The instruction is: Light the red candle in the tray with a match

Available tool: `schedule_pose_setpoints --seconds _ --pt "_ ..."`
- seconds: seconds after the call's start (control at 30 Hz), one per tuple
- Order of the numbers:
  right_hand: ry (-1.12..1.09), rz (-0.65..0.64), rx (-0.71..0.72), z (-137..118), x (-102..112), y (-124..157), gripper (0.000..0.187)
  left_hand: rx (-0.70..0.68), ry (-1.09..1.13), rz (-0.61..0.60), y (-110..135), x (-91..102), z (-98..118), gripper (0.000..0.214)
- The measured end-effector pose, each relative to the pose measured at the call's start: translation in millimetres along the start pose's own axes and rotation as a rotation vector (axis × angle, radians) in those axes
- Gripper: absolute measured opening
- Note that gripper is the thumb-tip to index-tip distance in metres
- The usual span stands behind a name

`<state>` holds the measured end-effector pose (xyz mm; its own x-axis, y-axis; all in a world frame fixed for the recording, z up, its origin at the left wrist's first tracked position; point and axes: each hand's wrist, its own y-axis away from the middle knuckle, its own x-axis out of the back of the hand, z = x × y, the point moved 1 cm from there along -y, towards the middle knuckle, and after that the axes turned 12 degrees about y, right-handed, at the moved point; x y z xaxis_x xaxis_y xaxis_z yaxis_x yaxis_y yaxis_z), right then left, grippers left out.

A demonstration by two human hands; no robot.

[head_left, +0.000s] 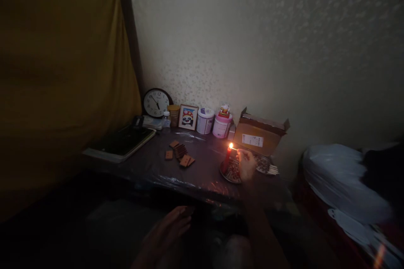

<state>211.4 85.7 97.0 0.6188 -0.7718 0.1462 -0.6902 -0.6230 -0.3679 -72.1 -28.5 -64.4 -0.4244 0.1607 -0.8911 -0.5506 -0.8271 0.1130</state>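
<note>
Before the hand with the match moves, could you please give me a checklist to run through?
1. Match pinched in right hand: ok.
2. Flame at candle tip: ok.
3. Candle itself alight: cannot tell.
4. Candle standing on plate: ok.
5. Cardboard box apart from flame: ok, though close.
6. Left hand away from flame, low at table edge: ok.

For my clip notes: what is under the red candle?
The red candle stands on a round patterned plate on the dark table. The right hand, holding a lit match, covers the plate's right side; what lies there is hidden.
</note>
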Motion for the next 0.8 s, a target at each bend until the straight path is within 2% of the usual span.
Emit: schedule_pose_setpoints --seconds 0.13,0.37,0.47,0.8 --pt "0.005 0.001 -0.004 -2.1 0.7 0.8 0.023 -0.018 0.005 0.005 2.0 4.6 -1.6 0.040" --pt "-0.006 0.005 0.000 -4.7 1.9 1.8 0.023 0.027 0.003 0.006 0.0 -0.3 0.7 0.035" --pt "-0.021 0.006 0.005 -5.5 2.0 1.9 0.023 -0.013 0.001 0.002 2.7 1.7 -0.1 0.035" --pt "-0.159 0.001 0.006 -10.3 7.1 0.4 0.024 0.021 -0.004 0.025 -2.8 0.3 0.5 0.032"
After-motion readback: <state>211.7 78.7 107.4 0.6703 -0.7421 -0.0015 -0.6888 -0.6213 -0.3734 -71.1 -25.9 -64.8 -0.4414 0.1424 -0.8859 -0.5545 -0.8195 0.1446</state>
